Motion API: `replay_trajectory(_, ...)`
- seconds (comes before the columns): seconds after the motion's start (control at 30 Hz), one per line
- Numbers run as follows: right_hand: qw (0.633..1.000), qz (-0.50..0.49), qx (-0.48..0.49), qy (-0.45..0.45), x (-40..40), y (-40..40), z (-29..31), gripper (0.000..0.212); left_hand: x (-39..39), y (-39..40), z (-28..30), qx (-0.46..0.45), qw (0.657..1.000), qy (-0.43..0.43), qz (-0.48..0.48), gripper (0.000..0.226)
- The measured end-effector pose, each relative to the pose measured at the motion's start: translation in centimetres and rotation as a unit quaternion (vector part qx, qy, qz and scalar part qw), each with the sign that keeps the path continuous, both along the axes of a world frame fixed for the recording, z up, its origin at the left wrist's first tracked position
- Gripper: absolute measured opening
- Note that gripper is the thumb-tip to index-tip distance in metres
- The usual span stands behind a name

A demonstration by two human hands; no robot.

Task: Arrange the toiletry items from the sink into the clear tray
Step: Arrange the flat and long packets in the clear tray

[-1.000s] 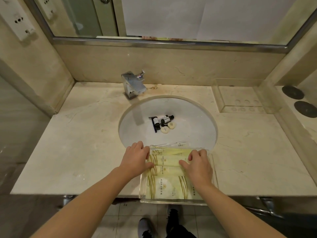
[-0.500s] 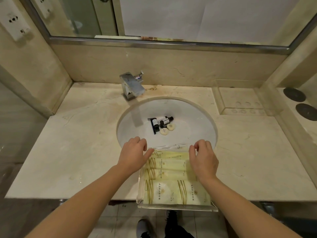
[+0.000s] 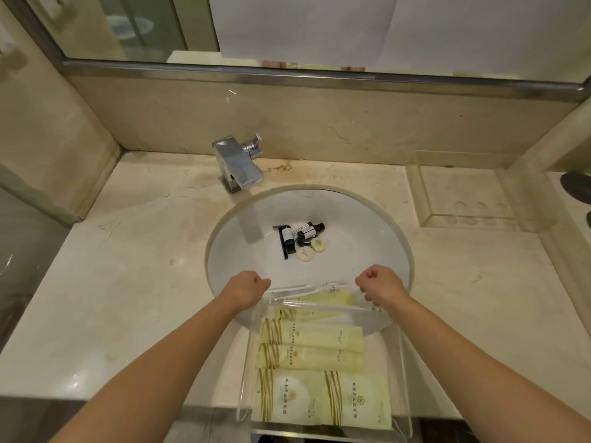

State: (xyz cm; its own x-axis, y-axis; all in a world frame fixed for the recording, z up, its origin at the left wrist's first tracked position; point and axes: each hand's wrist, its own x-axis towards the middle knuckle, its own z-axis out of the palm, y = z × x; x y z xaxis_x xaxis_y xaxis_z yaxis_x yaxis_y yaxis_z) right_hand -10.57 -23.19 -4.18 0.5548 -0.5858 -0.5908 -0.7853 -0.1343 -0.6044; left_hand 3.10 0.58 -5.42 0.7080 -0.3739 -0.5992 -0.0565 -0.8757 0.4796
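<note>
— Both hands have pulled off the packets since half a second ago; they were spread flat, fingers on the sachets, and now they are curled at the tray's far corners.

— What are they gripping?

— Left hand (image 3: 248, 287) is fisted at the clear tray's (image 3: 396, 362) far-left corner, right hand (image 3: 379, 282) at its far-right; whether either pinches the rim I cannot tell.

— Count the goods.

— In the tray, at 6 o'clock from the sink (image 3: 367, 225): one large pale-yellow packet (image 3: 323, 398) nearest, two long ones (image 3: 311, 345) above it, one more partly under two clear-wrapped sticks (image 3: 307, 292). The tray's far end overhangs the basin.

— And in the basin?

— Near the centre, touching: a few dark small bottles (image 3: 303, 233), exact count unclear, two round soaps (image 3: 311, 249), one black comb (image 3: 283, 243). One faucet (image 3: 238, 167) at 11 o'clock, a second clear tray (image 3: 425, 199) at 2 o'clock.
</note>
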Motion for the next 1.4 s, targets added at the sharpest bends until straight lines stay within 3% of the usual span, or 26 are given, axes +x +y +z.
replay_trajectory(0.17,0.995,0.044,0.087,0.033,0.8,-1.0,-1.6,0.004,1.2,-1.6,-1.6,0.041,0.991,0.122,-0.031,0.029)
replay_trajectory(0.33,0.982,0.125,0.112,0.089,2.1,-2.2,-3.7,0.006,1.4,-3.2,-3.1,0.067,0.98,0.172,-0.068,0.028)
replay_trajectory(0.5,0.976,0.151,0.056,0.144,3.2,-3.0,-5.7,0.01,1.5,-4.4,-4.7,0.027,0.974,0.222,0.023,0.02)
replay_trajectory(0.7,0.975,0.126,0.097,0.156,4.0,-2.5,-6.2,0.02,2.3,-4.4,-5.6,-0.01,0.95,0.297,0.095,0.021)
replay_trajectory(0.83,0.971,0.127,0.111,0.172,4.3,-2.3,-6.8,0.028,2.3,-4.0,-5.8,-0.03,0.939,0.319,0.125,0.017)
replay_trajectory(0.97,0.969,0.085,0.151,0.173,4.1,-1.8,-7.5,0.022,2.1,-3.6,-5.8,-0.042,0.931,0.335,0.142,0.018)
replay_trajectory(1.07,0.965,0.138,0.077,0.209,4.3,-1.2,-6.9,0.014,2.0,-3.4,-6.1,-0.039,0.935,0.336,0.109,0.036)
replay_trajectory(1.2,0.953,0.193,0.012,0.233,4.4,-1.2,-6.7,0.028,1.5,-3.8,-5.9,-0.016,0.941,0.324,0.094,0.038)
replay_trajectory(1.33,0.969,0.127,0.067,0.199,4.5,-1.6,-7.2,0.021,1.4,-3.9,-5.3,0.049,0.958,0.271,0.085,0.026)
replay_trajectory(1.4,0.974,0.076,0.101,0.187,4.2,-1.8,-7.7,0.032,1.4,-3.9,-5.3,0.038,0.953,0.282,0.107,0.021)
